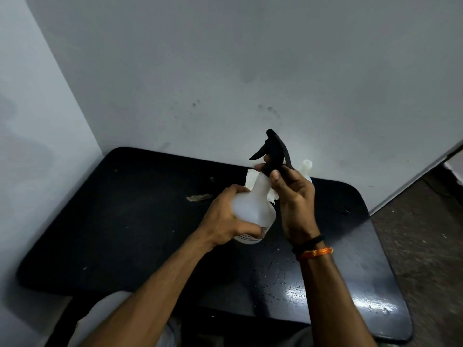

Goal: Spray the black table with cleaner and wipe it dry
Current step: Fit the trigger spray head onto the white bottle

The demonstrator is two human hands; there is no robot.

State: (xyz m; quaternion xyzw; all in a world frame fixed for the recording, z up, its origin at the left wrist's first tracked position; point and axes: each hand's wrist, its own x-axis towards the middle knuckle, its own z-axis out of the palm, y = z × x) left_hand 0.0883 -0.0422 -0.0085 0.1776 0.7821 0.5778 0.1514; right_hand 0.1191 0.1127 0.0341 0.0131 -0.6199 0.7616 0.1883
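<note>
Translucent white plastic spray bottle (253, 209), above the black bench (140, 221) centre: your left hand (226, 217) grips its body, your right hand (295, 204) pinches the black trigger head (273, 152) at 12 o'clock. Spraying seems not yet begun; next, aim the nozzle downward.

Spray bottle (253, 209) in left hand (225, 219), right hand (293, 204) seemingly around its black trigger head (273, 151).

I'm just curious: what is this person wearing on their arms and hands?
Both forearms are bare, no sleeves or gloves. The left hand wears nothing. The right hand has two bands at its wrist: a black band and an orange thread.
</note>
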